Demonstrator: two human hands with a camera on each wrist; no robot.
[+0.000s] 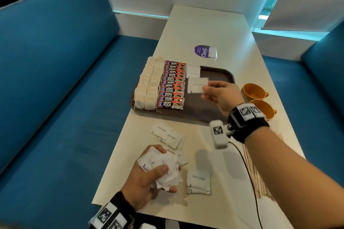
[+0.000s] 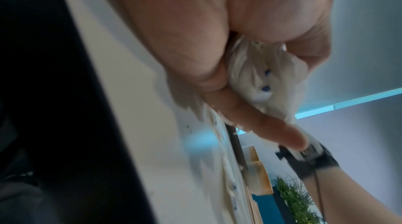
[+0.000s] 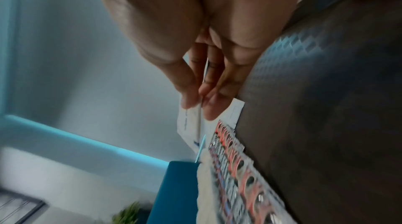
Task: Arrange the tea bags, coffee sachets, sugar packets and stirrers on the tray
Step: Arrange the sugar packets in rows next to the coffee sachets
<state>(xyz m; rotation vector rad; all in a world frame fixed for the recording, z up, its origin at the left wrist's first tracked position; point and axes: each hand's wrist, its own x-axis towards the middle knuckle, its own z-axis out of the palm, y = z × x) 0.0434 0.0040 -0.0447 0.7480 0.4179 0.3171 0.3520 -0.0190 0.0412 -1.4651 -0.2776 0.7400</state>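
Lying on tray (image 1: 219,72): one sugar packet (image 1: 193,71); two orange cups (image 1: 257,99) beside.

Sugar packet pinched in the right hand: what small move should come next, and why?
Probably lower the sugar packet onto the tray, just nearer than the one already lying there. The right hand holds it above bare tray beside the coffee sachets, so a sugar column seems started.

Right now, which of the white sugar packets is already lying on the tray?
The sugar packet at the tray's far end, beside the coffee sachets. It alone lies on the tray; the others are in hands or on the table.
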